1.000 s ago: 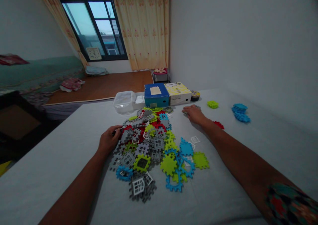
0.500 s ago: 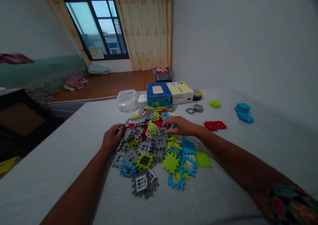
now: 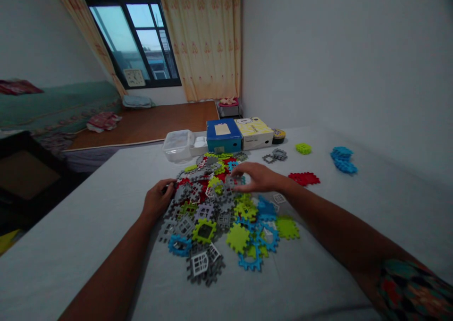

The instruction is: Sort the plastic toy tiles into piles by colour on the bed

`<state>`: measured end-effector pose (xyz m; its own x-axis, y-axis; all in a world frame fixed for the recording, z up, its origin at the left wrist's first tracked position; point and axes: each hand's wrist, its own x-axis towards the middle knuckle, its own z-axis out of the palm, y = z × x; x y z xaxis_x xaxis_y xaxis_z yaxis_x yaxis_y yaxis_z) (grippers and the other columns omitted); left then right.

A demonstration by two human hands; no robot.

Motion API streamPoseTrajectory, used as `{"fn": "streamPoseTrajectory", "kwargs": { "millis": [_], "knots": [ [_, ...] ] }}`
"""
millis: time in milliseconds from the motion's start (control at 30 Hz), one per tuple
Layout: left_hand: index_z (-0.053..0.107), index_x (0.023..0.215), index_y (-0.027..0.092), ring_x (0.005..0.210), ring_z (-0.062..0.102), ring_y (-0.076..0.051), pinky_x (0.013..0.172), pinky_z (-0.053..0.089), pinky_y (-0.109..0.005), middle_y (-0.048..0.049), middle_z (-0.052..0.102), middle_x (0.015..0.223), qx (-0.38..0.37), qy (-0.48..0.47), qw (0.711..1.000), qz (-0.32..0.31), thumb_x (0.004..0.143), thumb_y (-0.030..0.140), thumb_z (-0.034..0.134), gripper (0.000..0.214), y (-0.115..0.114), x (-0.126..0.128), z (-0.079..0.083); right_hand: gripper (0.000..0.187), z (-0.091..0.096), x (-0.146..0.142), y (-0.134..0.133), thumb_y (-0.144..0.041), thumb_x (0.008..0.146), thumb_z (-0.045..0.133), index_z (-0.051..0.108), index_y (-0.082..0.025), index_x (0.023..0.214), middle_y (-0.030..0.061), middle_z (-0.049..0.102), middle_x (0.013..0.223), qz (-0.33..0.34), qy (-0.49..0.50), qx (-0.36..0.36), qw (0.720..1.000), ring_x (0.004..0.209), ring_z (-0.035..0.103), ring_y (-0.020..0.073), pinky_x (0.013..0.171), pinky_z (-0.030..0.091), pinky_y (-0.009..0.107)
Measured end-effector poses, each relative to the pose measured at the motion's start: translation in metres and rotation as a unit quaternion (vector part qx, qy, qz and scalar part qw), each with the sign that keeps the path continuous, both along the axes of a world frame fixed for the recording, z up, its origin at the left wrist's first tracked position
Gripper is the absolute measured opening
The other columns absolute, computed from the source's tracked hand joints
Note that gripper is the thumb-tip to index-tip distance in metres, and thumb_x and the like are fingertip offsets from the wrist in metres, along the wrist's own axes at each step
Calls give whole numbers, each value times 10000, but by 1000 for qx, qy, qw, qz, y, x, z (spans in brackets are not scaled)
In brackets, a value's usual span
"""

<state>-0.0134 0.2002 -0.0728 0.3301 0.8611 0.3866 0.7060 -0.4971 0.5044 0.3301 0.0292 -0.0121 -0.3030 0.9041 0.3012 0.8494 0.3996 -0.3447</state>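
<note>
A heap of interlocking plastic tiles point(image 3: 215, 212) in grey, green, blue and red lies on the pale table point(image 3: 81, 236). My left hand point(image 3: 157, 200) rests at the heap's left edge, its fingers curled over tiles there; what they grip is hidden. My right hand point(image 3: 256, 177) hovers over the heap's far side and pinches a grey tile point(image 3: 230, 182) at its fingertips. Beyond my right hand lie small separate groups: grey tiles point(image 3: 274, 156), green tiles point(image 3: 303, 148), blue tiles point(image 3: 342, 159) and red tiles point(image 3: 304, 178).
At the table's far edge stand a clear plastic container point(image 3: 177, 145), a blue box point(image 3: 222, 136), a yellow-and-white box point(image 3: 254, 133) and a small round tin point(image 3: 278, 135). A white wall runs along the right. Beyond the table are a wooden platform, a window and curtains.
My right hand came back from the small grey group at the far right to the heap and closed on a grey tile. My left hand stayed put.
</note>
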Motion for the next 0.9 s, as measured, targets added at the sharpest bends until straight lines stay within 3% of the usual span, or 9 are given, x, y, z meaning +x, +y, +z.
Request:
{"fn": "streamPoseTrajectory", "kwargs": {
  "millis": [67,167,267,533,667,800,900],
  "knots": [
    [741,1014,235,960,708,-223,891,548,-322,-46,772,1041,-2,1,1000,-1,836,449,466,391,0,0,0,328,-4,37,10,-407,859,676,668,-197,1112,77,715,1111,-141,-16,-2,990,981,652,206,865,479,312],
    [739,1014,225,956,709,-222,891,549,-321,-53,771,1042,-5,4,1000,-2,834,449,460,401,1,0,-1,344,-20,86,20,-408,882,644,678,-168,1125,124,712,1141,-342,-100,-25,934,1049,634,248,876,460,324],
    [737,1016,217,964,708,-228,905,546,-331,-62,769,1057,-3,5,1000,-7,834,457,456,412,2,0,-2,387,-36,110,22,-448,908,596,678,-167,1162,147,710,1143,-405,-148,-56,900,1081,617,271,847,460,330],
    [735,1016,215,980,709,-233,900,547,-327,-65,768,1061,-9,9,1000,-5,828,462,455,418,3,0,-2,351,-42,110,20,-458,942,546,711,-194,1105,138,694,1157,-433,-161,-23,887,1106,577,297,831,468,369],
    [732,1027,222,954,712,-227,882,550,-321,-61,769,1053,-15,5,1000,-4,835,478,451,426,4,-1,-3,273,-44,108,19,-344,952,541,722,-224,1120,116,691,1155,-379,-163,-40,910,1069,606,251,811,464,321],
    [732,1033,216,965,708,-226,914,537,-327,-66,766,1071,-17,4,1000,-3,840,473,454,425,5,-1,-6,256,-43,93,20,-288,943,563,721,-177,1111,134,688,1157,-345,-144,-25,927,1053,621,261,844,470,347],
    [731,1042,214,968,707,-222,932,530,-331,-70,763,1079,-16,4,1000,-6,848,471,451,427,5,-2,-8,239,-34,60,20,-286,953,574,707,-179,1121,98,709,1103,-231,-46,11,972,922,655,199,843,480,318]
  ]
}}
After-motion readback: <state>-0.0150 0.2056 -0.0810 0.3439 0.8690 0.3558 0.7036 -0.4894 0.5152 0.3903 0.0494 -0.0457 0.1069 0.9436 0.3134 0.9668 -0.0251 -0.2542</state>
